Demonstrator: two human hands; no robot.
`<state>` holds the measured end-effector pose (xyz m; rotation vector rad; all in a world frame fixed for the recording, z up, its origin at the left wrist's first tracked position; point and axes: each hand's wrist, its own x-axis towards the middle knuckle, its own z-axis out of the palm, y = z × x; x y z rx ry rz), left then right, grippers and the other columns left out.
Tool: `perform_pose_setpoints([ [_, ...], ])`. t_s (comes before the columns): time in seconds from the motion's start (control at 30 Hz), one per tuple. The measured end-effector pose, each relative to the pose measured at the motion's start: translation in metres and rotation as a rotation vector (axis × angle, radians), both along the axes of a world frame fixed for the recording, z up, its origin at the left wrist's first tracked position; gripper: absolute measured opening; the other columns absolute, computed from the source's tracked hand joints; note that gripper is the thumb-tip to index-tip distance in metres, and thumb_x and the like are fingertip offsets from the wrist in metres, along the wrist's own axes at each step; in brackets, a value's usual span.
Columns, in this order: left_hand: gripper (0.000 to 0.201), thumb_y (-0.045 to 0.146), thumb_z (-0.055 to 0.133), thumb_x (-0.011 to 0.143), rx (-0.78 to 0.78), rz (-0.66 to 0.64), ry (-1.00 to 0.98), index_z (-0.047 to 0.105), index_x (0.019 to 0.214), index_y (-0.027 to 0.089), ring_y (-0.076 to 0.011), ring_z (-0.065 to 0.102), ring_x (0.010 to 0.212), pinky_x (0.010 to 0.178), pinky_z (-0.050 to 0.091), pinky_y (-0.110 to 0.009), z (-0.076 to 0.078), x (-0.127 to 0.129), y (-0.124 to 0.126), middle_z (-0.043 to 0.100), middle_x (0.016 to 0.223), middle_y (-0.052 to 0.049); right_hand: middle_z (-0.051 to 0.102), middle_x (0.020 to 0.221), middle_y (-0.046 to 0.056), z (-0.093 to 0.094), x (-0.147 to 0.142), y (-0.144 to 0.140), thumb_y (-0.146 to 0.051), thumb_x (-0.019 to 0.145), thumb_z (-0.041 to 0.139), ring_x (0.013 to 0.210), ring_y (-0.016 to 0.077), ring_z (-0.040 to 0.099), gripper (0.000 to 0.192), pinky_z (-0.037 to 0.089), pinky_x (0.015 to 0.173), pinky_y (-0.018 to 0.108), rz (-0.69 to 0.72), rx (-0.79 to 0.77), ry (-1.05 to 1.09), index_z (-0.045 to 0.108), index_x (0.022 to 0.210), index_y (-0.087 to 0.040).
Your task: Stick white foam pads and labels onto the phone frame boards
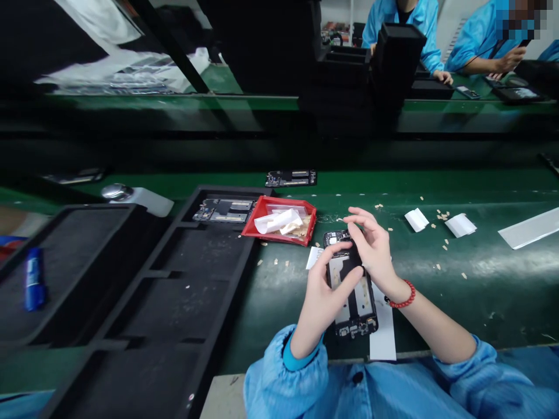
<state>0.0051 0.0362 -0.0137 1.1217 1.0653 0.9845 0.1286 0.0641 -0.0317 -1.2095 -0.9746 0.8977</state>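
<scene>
Left hand: the left hand (325, 291) is gripping the open black phone chassis with pale inner panels (351, 291) from its left edge; the thumb is lying across the upper middle of the chassis and the fingers are curling under it, closed on the frame.

Right hand: the right hand (371, 244) is resting over the upper right part of the same chassis; its fingers are bent and loosely spread, the tips hovering above the top end near the camera corner; whether they are pinching anything small is too fine to tell; a red bead bracelet (404, 299) is sitting on the wrist.

Phone chassis: it is being held just above the dark green conveyor belt (480, 279), over a white paper sheet (383, 334), close to the person's blue-sleeved body.

Red tray: a shallow red plastic tray (279, 224) is lying just left of the hands, holding white paper strips.

Black trays: a long black compartmented foam tray (183, 302) is stretching along the left; a bare circuit board (225, 210) is sitting in its far compartment; a second board (291, 178) is lying on the belt beyond.

Scraps: small tan bits and folded white paper pieces (417, 219) are lying scattered on the belt to the right.

Co-workers: two people in blue smocks are sitting across the line, their hands (443, 75) resting at their own bench.

Writing: no brand or lettering is readable anywhere; the boards and chassis are too small and blurred.
</scene>
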Motion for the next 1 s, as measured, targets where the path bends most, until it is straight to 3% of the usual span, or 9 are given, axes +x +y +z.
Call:
perform_pose_setpoints([
  [0.1,0.076,0.019,0.074,0.076,-0.221,0.072,-0.309,0.045,0.146,0.034,-0.0236,0.063,0.125,0.101,0.051,-0.031,-0.008,0.001,-0.006,0.064,0.140,-0.002,0.065,0.130,0.007,0.004,0.005,-0.002,-0.036,0.085,0.072,0.123,0.0237,0.062,0.012,0.050,0.102,0.041,0.018,-0.023,0.071,0.075,0.089,-0.025],
  [0.17,0.101,0.016,0.075,0.073,-0.400,0.120,-0.442,0.023,0.155,0.040,-0.0225,0.067,0.120,0.097,0.055,-0.031,-0.013,0.003,-0.009,0.065,0.140,-0.001,0.066,0.130,0.007,0.008,0.010,-0.006,-0.036,0.082,0.076,0.125,0.0246,0.061,0.012,0.050,0.104,0.042,0.036,-0.035,0.112,0.076,0.088,-0.025],
  [0.23,0.098,0.016,0.077,0.071,-0.554,0.103,-0.498,0.028,0.154,0.033,-0.0244,0.071,0.114,0.093,0.057,-0.033,-0.015,0.004,-0.008,0.071,0.130,-0.004,0.067,0.131,0.006,0.013,0.015,-0.011,-0.036,0.078,0.080,0.128,0.0263,0.060,0.012,0.049,0.107,0.045,0.079,-0.058,0.176,0.078,0.085,-0.026],
  [0.33,0.067,0.014,0.074,0.067,-0.694,-0.005,-0.563,0.057,0.131,0.019,-0.0291,0.073,0.109,0.095,0.057,-0.037,-0.012,0.001,-0.001,0.077,0.112,-0.008,0.066,0.135,0.006,0.025,0.022,-0.021,-0.036,0.076,0.083,0.136,0.0284,0.054,0.011,0.044,0.114,0.047,0.170,-0.095,0.268,0.081,0.082,-0.027],
  [0.47,0.042,0.021,0.063,0.067,-0.695,0.008,-0.700,0.067,0.108,0.016,-0.0330,0.070,0.112,0.100,0.054,-0.045,-0.003,-0.009,0.009,0.078,0.105,-0.009,0.067,0.136,0.003,0.043,0.027,-0.034,-0.036,0.077,0.084,0.137,0.0283,0.053,0.008,0.042,0.117,0.049,0.242,-0.108,0.231,0.082,0.081,-0.030],
  [0.63,0.034,0.034,0.058,0.072,-0.709,-0.079,-0.677,0.073,0.095,0.014,-0.0371,0.068,0.115,0.101,0.052,-0.048,0.007,-0.004,-0.001,0.078,0.102,-0.012,0.071,0.127,0.005,0.052,0.026,-0.047,-0.027,0.075,0.085,0.122,0.0267,0.064,0.008,0.048,0.113,0.049,0.275,-0.104,0.115,0.079,0.071,-0.028],
  [0.8,0.044,0.045,0.056,0.077,-0.704,-0.089,-0.627,0.076,0.104,0.016,-0.0371,0.068,0.114,0.099,0.052,-0.048,0.010,0.013,-0.015,0.079,0.102,-0.010,0.073,0.120,0.006,0.046,0.026,-0.052,-0.021,0.078,0.082,0.119,0.0249,0.066,0.010,0.049,0.113,0.047,0.201,-0.073,0.019,0.078,0.071,-0.026],
  [1.0,0.068,0.034,0.057,0.059,-0.542,-0.260,-0.674,0.069,0.126,0.029,-0.0374,0.063,0.123,0.102,0.050,-0.050,0.002,0.008,-0.028,0.073,0.123,-0.001,0.072,0.123,0.005,0.052,0.020,-0.061,-0.014,0.075,0.080,0.123,0.0264,0.064,0.017,0.049,0.113,0.046,0.217,-0.008,0.004,0.077,0.066,-0.027],
])
